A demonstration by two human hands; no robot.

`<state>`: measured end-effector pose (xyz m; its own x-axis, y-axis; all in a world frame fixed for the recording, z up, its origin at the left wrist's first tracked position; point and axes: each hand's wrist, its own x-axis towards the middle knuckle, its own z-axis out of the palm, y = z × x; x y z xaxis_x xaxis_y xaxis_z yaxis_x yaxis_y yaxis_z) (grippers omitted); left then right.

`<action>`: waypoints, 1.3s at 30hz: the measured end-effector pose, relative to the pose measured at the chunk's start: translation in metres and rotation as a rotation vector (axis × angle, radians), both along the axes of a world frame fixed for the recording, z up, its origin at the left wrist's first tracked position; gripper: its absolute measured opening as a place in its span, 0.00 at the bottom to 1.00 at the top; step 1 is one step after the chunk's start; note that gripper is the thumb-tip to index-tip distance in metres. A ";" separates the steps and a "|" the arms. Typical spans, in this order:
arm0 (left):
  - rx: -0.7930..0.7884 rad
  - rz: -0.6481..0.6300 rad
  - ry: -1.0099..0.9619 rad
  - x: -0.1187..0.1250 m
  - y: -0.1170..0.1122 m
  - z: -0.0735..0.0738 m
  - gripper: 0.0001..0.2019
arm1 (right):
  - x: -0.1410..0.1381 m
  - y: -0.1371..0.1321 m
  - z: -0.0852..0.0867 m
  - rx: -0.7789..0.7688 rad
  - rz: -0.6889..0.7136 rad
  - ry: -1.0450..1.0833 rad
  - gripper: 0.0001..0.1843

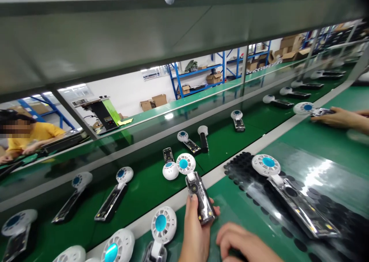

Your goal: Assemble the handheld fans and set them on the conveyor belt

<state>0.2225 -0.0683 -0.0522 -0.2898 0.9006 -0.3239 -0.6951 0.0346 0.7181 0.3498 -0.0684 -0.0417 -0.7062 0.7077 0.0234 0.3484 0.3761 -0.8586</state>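
Observation:
My left hand (193, 231) is closed around the clear handle of a small hand-held fan (198, 196), holding it upright at the near edge of the belt. Its white round head with a blue centre (186, 164) points away from me. My right hand (245, 243) rests low on the green mat, just right of the left hand. Its fingers are curled down and what is under them is hidden. A second fan of the same kind (288, 192) lies flat on a clear sheet of black round pads (243, 169) to the right.
Several more fans lie along the green conveyor belt (138, 185), and two (163, 225) (118, 246) lie by my left wrist. A co-worker's hand (340, 117) grips a fan (305, 108) at the right. A person in yellow (37, 133) sits across the belt. A grey shelf (144, 35) hangs overhead.

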 end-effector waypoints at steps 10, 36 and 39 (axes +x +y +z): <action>-0.005 -0.043 0.359 0.002 -0.001 -0.017 0.35 | -0.021 0.052 0.060 -0.117 -0.302 0.061 0.08; -0.087 -0.049 0.476 -0.001 -0.004 -0.020 0.34 | -0.031 0.045 0.054 0.024 -0.311 0.002 0.10; -0.085 -0.034 0.393 -0.003 -0.003 -0.023 0.29 | -0.034 0.045 0.050 0.043 -0.313 0.046 0.10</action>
<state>0.2191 -0.0713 -0.0754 -0.3771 0.8866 -0.2677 -0.3654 0.1232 0.9227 0.3162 -0.0237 0.0082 -0.4520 0.8880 0.0845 0.4141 0.2927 -0.8619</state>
